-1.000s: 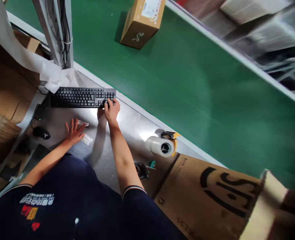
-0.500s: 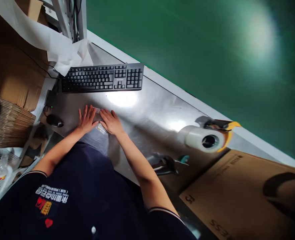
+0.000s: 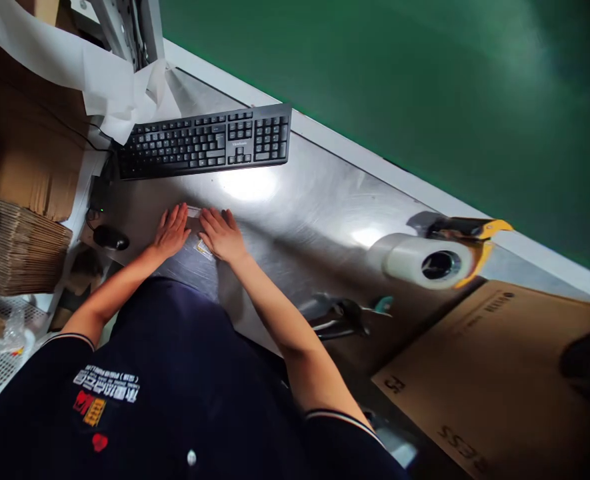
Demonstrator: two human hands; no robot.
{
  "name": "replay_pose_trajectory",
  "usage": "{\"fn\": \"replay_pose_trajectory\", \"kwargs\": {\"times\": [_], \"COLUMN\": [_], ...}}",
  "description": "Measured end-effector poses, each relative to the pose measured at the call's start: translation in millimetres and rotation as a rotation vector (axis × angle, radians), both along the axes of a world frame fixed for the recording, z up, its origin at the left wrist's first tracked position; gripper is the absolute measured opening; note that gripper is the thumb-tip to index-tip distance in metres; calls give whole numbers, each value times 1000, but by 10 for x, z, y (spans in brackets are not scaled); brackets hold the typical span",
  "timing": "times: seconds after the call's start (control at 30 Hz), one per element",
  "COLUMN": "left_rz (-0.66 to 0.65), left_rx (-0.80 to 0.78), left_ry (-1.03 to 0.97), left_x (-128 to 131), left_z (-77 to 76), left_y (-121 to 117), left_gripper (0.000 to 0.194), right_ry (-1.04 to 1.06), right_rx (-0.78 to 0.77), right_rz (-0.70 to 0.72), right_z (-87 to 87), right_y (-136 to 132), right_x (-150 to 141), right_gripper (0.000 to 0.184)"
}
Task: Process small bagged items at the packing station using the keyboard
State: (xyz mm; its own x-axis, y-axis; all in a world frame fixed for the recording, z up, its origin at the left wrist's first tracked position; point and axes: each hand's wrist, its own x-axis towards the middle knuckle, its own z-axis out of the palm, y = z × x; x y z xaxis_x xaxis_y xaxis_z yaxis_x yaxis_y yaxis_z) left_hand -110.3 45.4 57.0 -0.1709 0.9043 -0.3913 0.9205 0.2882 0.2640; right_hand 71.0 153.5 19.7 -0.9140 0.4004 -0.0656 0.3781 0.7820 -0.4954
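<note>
My left hand [image 3: 173, 231] lies flat on the metal table [image 3: 305, 207], fingers stretched out and pointing away from me. To its right my right hand [image 3: 223, 235] rests palm down, fingers spread a little. Between and partly under them is a small clear plastic packet [image 3: 204, 248] with a yellowish-and-white printed part; my right hand covers some of it. A pale strip [image 3: 193, 213] shows between the fingertips, perhaps the packet's far edge. What lies beneath the palms is hidden.
Beyond my hands lies a black keyboard [image 3: 207, 142], with a mouse [image 3: 111, 237] at left. To the right are a tape dispenser with a wide clear roll [image 3: 419, 260], a dark-handled tool [image 3: 342, 317] and a large cardboard box [image 3: 505, 373]. Stacked flat cartons [image 3: 25, 247] stand far left.
My hands have moved slightly apart, the left one shifting left off the packet's near part. The view has also turned a little.
</note>
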Motion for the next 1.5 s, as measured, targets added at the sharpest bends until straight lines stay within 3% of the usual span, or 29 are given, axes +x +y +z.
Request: {"fn": "replay_pose_trajectory", "kwargs": {"times": [0.53,0.83,1.1,1.3,1.5], "left_rz": [-92,-68,26,67,68], "left_rx": [27,-8,15,11,3], "left_ry": [-56,-48,-16,5,-3], "left_x": [-216,-105,235,311,284], "left_z": [18,84,61,70,69], "left_y": [-41,31,114,94,78], "left_gripper": [61,64,65,71,75], "right_ry": [-33,-42,-32,-37,-32], "right_rx": [-40,-56,-117,-69,-87], "right_rz": [32,-18,40,-108,-136], "right_z": [14,71,1,44,42], "right_y": [70,-19,72,-26,-124], "right_x": [-10,-61,28,87,164], "right_gripper": [52,57,56,54,57]}}
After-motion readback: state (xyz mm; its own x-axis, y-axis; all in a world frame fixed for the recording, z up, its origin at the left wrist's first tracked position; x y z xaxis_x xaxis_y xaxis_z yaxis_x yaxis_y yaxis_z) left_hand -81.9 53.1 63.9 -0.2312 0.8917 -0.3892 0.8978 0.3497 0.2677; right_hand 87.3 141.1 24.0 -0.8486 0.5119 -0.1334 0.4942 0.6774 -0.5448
